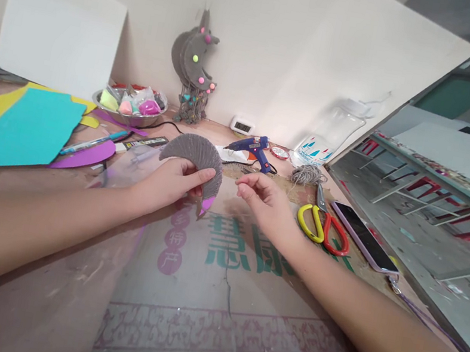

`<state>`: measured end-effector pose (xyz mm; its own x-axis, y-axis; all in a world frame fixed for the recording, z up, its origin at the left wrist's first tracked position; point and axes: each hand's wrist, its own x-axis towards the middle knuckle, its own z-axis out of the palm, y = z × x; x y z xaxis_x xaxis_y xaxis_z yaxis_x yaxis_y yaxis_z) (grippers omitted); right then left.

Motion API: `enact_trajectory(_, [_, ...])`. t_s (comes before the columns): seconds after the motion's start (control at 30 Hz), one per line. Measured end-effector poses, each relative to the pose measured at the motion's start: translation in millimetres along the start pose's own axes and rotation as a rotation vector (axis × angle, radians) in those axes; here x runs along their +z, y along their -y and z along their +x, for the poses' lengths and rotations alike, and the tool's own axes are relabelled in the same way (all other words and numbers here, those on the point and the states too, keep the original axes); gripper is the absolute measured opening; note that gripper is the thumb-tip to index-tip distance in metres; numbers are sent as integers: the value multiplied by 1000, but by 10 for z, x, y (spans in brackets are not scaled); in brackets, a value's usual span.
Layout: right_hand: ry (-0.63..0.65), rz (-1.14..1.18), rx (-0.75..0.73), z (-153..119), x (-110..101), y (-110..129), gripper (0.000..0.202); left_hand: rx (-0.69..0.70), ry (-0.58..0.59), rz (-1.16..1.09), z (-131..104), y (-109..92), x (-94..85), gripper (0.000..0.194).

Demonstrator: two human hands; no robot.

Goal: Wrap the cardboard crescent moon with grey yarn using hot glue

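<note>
Centrally, the yarn-wrapped crescent (197, 151), its lower tip bare purple, is raised above the printed plastic sheet (175, 311), pinched between thumb and fingers of the left hand (183, 182). Just beside it, the right hand (262, 199) is loosely curled, thumb near the index finger; whether it holds a strand I cannot tell. Beyond lies the blue glue gun (252, 150); rightward, grey yarn (307, 175), scissors (321, 225) and a phone (364, 236).

Light is soft and fairly bright; a faint shadow falls left of the clear plastic bottle with blue-and-red print (331, 133). Right of it, the grey floor (421, 254) looks dimmer, blurred and stretched.
</note>
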<state>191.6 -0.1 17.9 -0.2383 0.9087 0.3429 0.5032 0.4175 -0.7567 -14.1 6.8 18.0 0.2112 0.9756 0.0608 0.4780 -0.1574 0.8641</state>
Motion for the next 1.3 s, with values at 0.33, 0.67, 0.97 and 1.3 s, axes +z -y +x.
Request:
enact_trajectory(0.33, [338, -271, -75, 88, -116, -236, 13, 3, -5, 34, -8, -20, -8, 48])
enact_trajectory(0.67, [278, -402, -226, 16, -7, -208, 10, 7, 10, 31, -11, -44, -5, 46])
enact_trajectory(0.97, [19, -355, -168, -44, -77, -183, 20, 7, 3, 18, -4, -40, 1, 45])
enact_trajectory(1.3, [102, -335, -249, 43, -52, -314, 13, 2, 1, 24, -10, -32, -2, 46])
